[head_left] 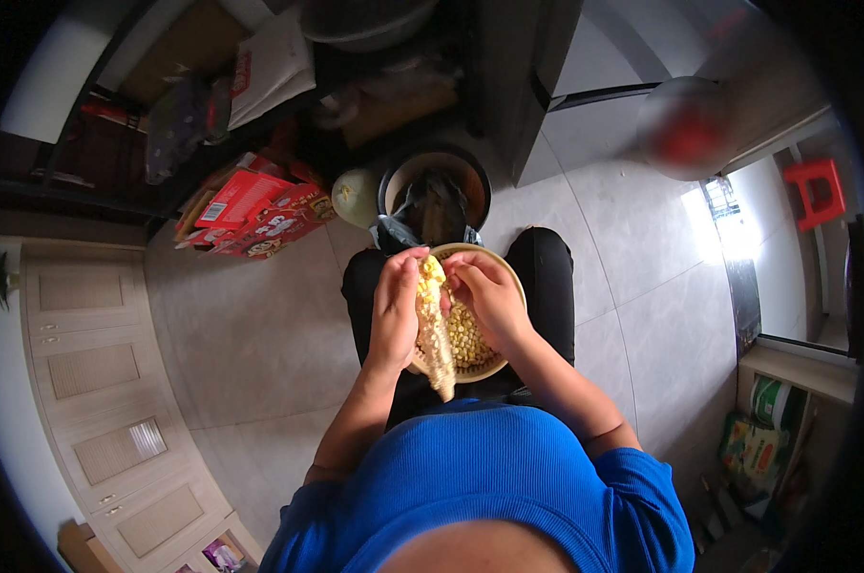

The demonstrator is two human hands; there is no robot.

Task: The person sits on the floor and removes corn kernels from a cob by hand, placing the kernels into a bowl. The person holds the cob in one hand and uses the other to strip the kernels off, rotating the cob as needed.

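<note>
My left hand [397, 307] is closed round an ear of corn [435, 334], held lengthwise with its narrow end toward my body. Pale bare cob shows along its lower part, while yellow kernels remain near the upper end. My right hand [494, 298] has its fingertips bent in at the upper end of the ear, against the kernels; whether a loose kernel is between them is hidden. Beneath both hands a round beige basket [520, 283] rests on my lap, between my dark-trousered knees. Loose yellow kernels [467, 342] lie in it.
Just beyond my knees stands a round bin [482, 186] with a dark bag liner. Beside it sits a pale green round object [355, 197], with a red cardboard box [270, 215] further left. Dark shelving is at the back left, a red stool [815, 194] at the far right.
</note>
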